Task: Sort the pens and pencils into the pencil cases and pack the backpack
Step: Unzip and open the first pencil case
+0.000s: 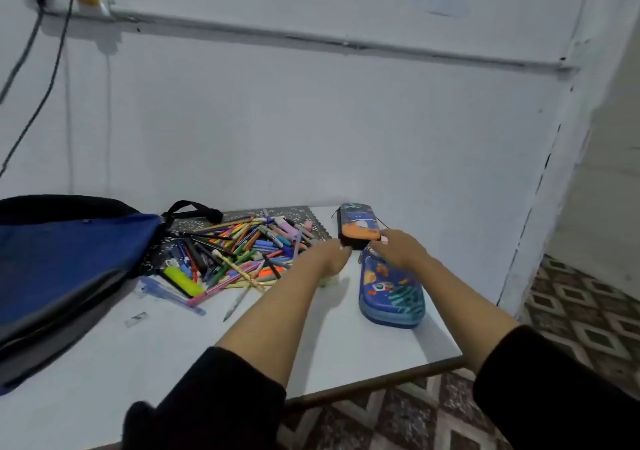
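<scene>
— What lies furthest left on the surface point(207, 352)?
— A blue backpack point(69, 259) on its side, its black strap reaching toward a patterned mat point(298, 213).
— And beside it?
— A loose heap of pens and pencils point(239, 252), partly on the mat, with a yellow highlighter point(183, 279) at its near left edge.
— Where are the hands?
— Just right of the heap. The left hand point(327, 257) has its fingertips at the near left corner of the far pencil case point(356, 222); I cannot tell whether its grip is clamped there.
— The right one?
— The right hand point(398, 252) has its grip closed over that case's near end, fingers curled on top.
— And the other case?
— The blue pencil case point(394, 293) lies nearer, just under the right wrist, close to the surface's right edge.
</scene>
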